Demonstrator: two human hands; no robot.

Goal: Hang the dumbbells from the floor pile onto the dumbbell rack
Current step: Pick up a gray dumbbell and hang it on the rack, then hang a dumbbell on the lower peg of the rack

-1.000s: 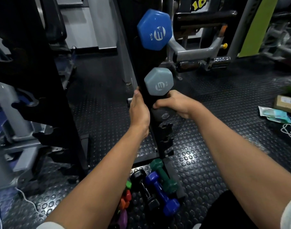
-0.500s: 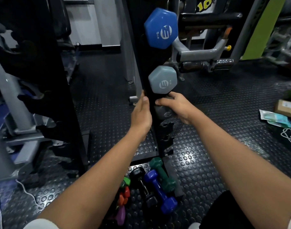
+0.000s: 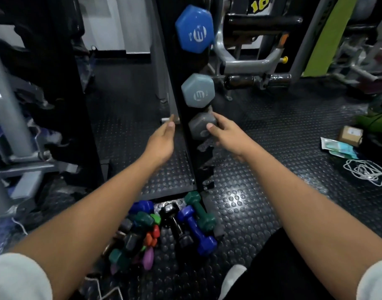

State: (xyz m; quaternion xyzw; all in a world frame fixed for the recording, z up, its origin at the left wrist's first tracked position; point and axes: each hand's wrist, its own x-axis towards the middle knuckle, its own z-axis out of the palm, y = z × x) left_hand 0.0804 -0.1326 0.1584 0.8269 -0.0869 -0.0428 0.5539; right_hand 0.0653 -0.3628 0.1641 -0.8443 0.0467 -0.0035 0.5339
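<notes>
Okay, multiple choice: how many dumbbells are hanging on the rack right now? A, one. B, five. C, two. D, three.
D: on the rack hang a blue dumbbell, a light grey dumbbell and a dark grey dumbbell, one below the other.

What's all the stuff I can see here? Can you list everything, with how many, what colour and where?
Dumbbell rack: one, black, upright at centre.
Blue dumbbell: one, top of rack.
Light grey dumbbell: one, below the blue one.
Dark grey dumbbell: one, third down on rack.
Floor pile: many small dumbbells, green, blue, black, red, purple, at rack's foot.
Cardboard box: one, brown, floor at right.
White cord: one, coiled, floor at right.
Gym machines: grey and black, behind and left.
Left hand: beside the rack's left edge.
Right hand: fingers on the dark grey dumbbell.
</notes>
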